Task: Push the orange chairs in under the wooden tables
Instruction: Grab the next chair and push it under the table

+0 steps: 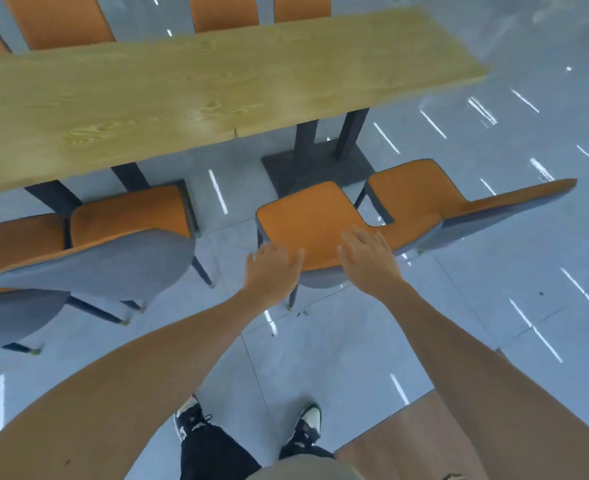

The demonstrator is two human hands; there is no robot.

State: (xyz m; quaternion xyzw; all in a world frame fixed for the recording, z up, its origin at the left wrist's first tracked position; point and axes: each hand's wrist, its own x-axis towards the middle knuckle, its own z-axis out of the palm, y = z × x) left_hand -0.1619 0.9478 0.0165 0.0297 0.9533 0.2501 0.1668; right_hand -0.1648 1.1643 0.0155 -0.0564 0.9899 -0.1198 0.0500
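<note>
A long light wooden table [217, 84] runs across the top of the view. In front of me stands an orange chair [307, 216] with a grey back; its seat is clear of the table's edge. My left hand [272, 268] and my right hand [369, 261] both lie over the top edge of its backrest, fingers draped onto the orange front face. A second orange chair [421, 192] stands just to its right, also out from the table and turned at an angle. To the left, another orange chair [130, 213] has the front of its seat under the table.
A further chair [9, 237] shows at the far left edge. The table's dark pedestal base [317, 168] stands ahead of the middle chair. More orange chairs [61, 19] line the far side. Another wooden tabletop [407, 445] is at my lower right. The grey floor is glossy.
</note>
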